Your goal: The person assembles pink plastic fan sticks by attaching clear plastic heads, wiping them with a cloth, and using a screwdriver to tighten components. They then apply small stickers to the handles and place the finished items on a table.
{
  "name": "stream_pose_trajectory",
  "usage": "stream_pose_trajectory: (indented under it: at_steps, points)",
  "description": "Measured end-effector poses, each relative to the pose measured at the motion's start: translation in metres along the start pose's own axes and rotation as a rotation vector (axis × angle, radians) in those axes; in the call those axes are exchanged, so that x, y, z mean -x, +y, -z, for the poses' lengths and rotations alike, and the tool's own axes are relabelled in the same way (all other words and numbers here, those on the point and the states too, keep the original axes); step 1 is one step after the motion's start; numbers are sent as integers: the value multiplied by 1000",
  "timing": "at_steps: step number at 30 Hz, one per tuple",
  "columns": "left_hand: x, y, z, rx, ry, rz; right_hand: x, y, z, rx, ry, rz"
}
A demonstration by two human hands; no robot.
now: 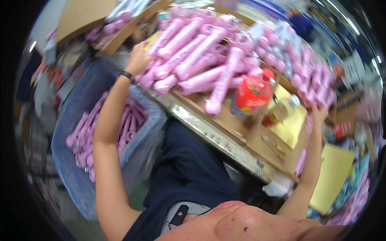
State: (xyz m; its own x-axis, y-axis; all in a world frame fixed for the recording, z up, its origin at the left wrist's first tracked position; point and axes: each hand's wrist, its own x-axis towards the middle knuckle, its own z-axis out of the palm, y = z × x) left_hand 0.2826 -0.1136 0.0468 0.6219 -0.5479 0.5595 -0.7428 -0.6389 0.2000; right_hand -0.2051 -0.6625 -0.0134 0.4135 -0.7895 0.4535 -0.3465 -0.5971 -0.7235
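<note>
Where a cluttered wooden workbench (225, 120) fills the crowded workroom, pink plastic tubes (193, 52) lie heaped. The left hand (137, 59) touches the heap's edge, the right hand (319, 112) another pile; whether either hand's fingers grip is unclear.

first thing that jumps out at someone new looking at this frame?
The heap of pink plastic tubes covering the wooden table at top centre, with the left hand reaching into its left edge. Next, the red-labelled bottle standing just right of the heap, and the right hand on more pink pieces at the far right. Lower left, a blue-lined bin holds more pink tubes.
</note>
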Motion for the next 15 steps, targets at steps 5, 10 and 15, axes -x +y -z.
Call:
stream_pose_trajectory:
  at_steps: [5,10,15]
  points:
    - [-32,-33,-42,131,-348,74,140,-67,47,265,-174,32]
    - [-46,-31,-29,-49,-361,213,182,-76,56,378,-439,143]
    - [-8,-31,22,519,-242,314,171,-61,36,451,-435,243]
